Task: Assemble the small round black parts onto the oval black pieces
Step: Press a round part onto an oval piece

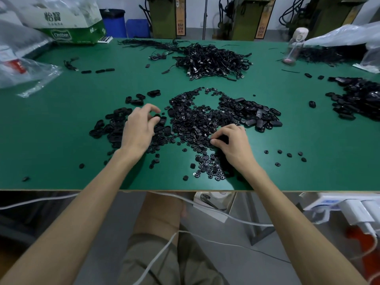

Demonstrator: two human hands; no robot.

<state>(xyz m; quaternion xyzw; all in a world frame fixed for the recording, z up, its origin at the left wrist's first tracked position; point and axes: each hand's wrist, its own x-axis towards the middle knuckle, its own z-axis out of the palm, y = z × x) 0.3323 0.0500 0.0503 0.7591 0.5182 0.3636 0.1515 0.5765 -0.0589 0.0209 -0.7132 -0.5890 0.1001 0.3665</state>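
Note:
A wide heap of small round black parts (pixel 191 122) covers the middle of the green table (pixel 61 124). Oval black pieces (pixel 115 124) lie in a cluster to its left, and more oval pieces (pixel 259 114) sit at its right edge. My left hand (pixel 139 128) hovers over the left cluster, its curled thumb and fingers pinching an oval black piece (pixel 157 116). At the heap's near right side my right hand (pixel 232 145) rests with curled fingers, the fingertips pinching a small round part (pixel 218 138) among the pile.
A tangle of black cords (pixel 211 60) lies at the back centre. Another pile of black pieces (pixel 357 99) sits at the right edge. Plastic bags (pixel 22 66) and a carton (pixel 67 25) stand back left, and a bottle (pixel 296 46) back right. Loose round parts (pixel 287 156) scatter near right.

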